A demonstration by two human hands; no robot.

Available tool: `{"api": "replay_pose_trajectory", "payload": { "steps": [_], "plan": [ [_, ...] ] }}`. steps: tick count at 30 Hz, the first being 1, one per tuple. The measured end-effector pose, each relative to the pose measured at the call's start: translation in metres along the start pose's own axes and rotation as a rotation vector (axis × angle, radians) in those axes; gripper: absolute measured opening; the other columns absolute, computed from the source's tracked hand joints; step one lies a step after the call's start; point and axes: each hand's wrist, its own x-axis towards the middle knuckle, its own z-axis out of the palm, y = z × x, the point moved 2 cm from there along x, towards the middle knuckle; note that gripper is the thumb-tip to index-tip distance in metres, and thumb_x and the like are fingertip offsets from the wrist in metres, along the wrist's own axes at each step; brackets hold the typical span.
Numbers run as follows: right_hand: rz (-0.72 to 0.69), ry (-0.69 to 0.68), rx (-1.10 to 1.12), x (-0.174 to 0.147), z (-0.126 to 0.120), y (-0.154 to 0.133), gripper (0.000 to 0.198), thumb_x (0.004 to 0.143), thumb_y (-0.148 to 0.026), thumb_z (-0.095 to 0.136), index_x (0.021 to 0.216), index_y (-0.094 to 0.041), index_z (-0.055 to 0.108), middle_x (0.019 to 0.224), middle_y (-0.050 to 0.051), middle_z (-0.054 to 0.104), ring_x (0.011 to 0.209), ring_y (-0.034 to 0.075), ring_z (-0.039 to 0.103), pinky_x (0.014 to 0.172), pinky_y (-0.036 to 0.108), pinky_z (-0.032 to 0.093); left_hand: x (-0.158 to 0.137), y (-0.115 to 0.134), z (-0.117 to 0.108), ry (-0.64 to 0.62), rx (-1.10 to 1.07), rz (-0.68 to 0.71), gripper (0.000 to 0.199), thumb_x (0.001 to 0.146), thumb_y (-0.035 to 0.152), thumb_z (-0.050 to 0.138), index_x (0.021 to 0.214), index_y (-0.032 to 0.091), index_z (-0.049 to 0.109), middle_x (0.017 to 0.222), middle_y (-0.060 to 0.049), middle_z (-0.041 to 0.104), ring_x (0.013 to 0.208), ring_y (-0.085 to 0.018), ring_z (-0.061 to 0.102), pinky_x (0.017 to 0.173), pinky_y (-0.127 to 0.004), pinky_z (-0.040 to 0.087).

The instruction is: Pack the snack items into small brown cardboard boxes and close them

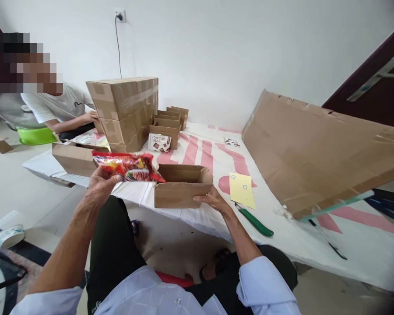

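Observation:
My left hand (103, 181) is closed on a red food packet (131, 166), a shiny bag with a picture of food on it. The packet's right end reaches the near left corner of a small open cardboard box (180, 195). With my right hand (212, 199) I grip that box at its right end, thumb on the near side. The box stands upright near the table's front edge, and its floor is hidden. Another open box (74, 159) lies left of my left hand. A green-handled knife (256, 223) and a yellow sheet (243, 190) lie to the right of my right hand.
Stacked taped boxes (128, 109) rise at the back left, with a person (62, 109) behind them. Several open boxes and a "Super Meal" card (159, 143) stand beside the stack. A large cardboard sheet (321, 153) leans on the right. A black thin tool (328, 240) lies below it.

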Motion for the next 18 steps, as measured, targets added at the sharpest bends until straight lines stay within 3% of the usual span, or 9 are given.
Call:
{"api": "replay_pose_trajectory", "payload": {
  "steps": [4, 10, 14, 18],
  "plan": [
    [0.017, -0.075, 0.058, 0.021, 0.009, 0.003, 0.111, 0.059, -0.055, 0.105, 0.154, -0.020, 0.059, 0.137, 0.017, 0.075, 0.133, 0.042, 0.066, 0.113, 0.062, 0.055, -0.028, -0.011, -0.014, -0.054, 0.140, -0.179, 0.060, 0.045, 0.044, 0.112, 0.089, 0.020, 0.079, 0.088, -0.005, 0.084, 0.079, -0.026, 0.080, 0.078, -0.038, 0.070],
    [0.026, -0.127, 0.085, 0.050, 0.024, 0.021, 0.109, 0.057, -0.053, 0.107, 0.151, -0.022, 0.060, 0.136, 0.016, 0.076, 0.128, 0.040, 0.069, 0.110, 0.060, 0.058, -0.043, -0.038, -0.015, -0.194, 0.192, -0.269, 0.058, 0.053, 0.043, 0.109, 0.096, 0.020, 0.078, 0.090, -0.006, 0.084, 0.081, -0.028, 0.081, 0.084, -0.042, 0.070],
    [-0.097, 0.018, 0.046, 0.083, 0.038, 0.034, 0.112, 0.063, -0.057, 0.104, 0.157, -0.024, 0.052, 0.139, 0.016, 0.073, 0.132, 0.038, 0.066, 0.113, 0.059, 0.056, -0.034, -0.062, -0.014, -0.212, 0.207, -0.270, 0.057, 0.062, 0.044, 0.105, 0.105, 0.020, 0.075, 0.100, -0.007, 0.085, 0.089, -0.027, 0.082, 0.086, -0.041, 0.069],
    [-0.219, 0.120, -0.017, 0.139, 0.062, 0.042, 0.120, 0.063, -0.060, 0.102, 0.162, -0.029, 0.043, 0.150, 0.016, 0.064, 0.141, 0.037, 0.059, 0.116, 0.058, 0.053, 0.004, -0.089, -0.012, -0.177, 0.265, -0.190, 0.059, 0.065, 0.043, 0.103, 0.110, 0.019, 0.073, 0.106, -0.008, 0.084, 0.096, -0.028, 0.081, 0.092, -0.041, 0.067]
  ]
}}
